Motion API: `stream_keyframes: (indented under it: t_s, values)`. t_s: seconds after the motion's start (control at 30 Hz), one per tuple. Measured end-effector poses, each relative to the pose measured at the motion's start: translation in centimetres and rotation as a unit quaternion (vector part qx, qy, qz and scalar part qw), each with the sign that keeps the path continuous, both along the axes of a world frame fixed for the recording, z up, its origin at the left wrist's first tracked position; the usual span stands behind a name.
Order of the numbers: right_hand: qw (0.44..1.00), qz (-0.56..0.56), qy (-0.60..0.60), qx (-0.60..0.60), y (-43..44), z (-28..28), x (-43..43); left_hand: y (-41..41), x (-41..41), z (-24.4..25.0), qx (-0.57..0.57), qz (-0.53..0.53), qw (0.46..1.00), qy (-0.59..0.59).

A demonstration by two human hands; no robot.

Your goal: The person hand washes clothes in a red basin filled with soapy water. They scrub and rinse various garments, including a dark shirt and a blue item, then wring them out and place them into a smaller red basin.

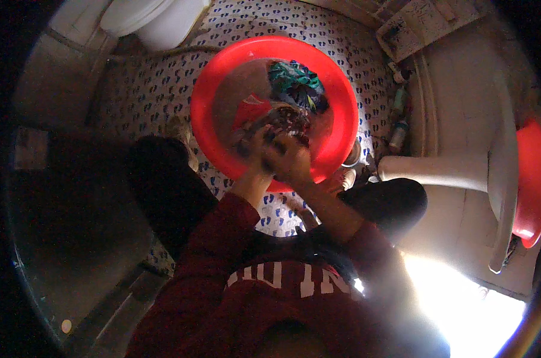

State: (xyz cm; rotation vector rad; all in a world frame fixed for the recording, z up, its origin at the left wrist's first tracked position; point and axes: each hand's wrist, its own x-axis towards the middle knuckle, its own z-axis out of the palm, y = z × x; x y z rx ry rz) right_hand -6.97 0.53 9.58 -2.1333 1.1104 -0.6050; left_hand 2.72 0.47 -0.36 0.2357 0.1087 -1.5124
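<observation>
A round red plastic basin (203, 98) stands on the floor between my knees, with greyish water (234, 78) and wet clothes in it. Both my left hand (259, 150) and my right hand (293, 156) are close together over its near side, gripping a dark patterned cloth (286, 118). The fingers are partly blurred and shadowed. Just beyond them a red cloth (251, 109) lies in the water. Toward the far right of the basin rests a bunched green and dark garment (295, 78).
Footprint-patterned flooring (270, 18) surrounds the basin. A white toilet (167, 22) is at the upper left. On the right are a pedestal sink (436, 172), a red basin (528, 179) at its far side, and bottles (399, 134) by the wall. Bright light enters at lower right.
</observation>
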Motion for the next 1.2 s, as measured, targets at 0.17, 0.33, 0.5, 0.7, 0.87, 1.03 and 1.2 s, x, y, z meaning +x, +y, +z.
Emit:
stream_keyframes:
  t_s: [0.17,0.33,0.5,0.7,0.87,1.03,1.2]
  values:
    - [0.989,-0.117,0.042,0.073,-5.1,-1.6,-0.4,0.2,-2.4,2.8,0.100,-0.007,0.995,0.014]
    - [0.995,-0.035,-0.035,0.082,-1.8,0.7,0.5,0.5,-0.9,3.3,0.119,0.022,0.992,-0.028]
    - [0.997,-0.052,-0.060,-0.015,-1.1,-2.1,-0.7,1.3,-0.6,3.2,0.091,-0.007,0.994,-0.066]
    - [0.926,0.029,-0.179,0.332,-9.7,-5.5,-7.6,-0.6,-0.8,9.6,0.185,0.007,0.977,-0.110]
    - [0.875,0.039,-0.195,0.442,-6.5,0.2,-6.0,-0.6,-0.8,11.8,0.233,0.032,0.917,-0.323]
    - [0.907,-0.048,-0.315,0.274,-5.7,-1.6,-2.8,-1.0,-3.7,4.2,0.135,-0.024,0.966,-0.218]
    - [0.921,-0.025,-0.281,0.268,-7.7,-2.9,-5.6,0.5,-2.5,0.5,0.117,-0.016,0.992,0.043]
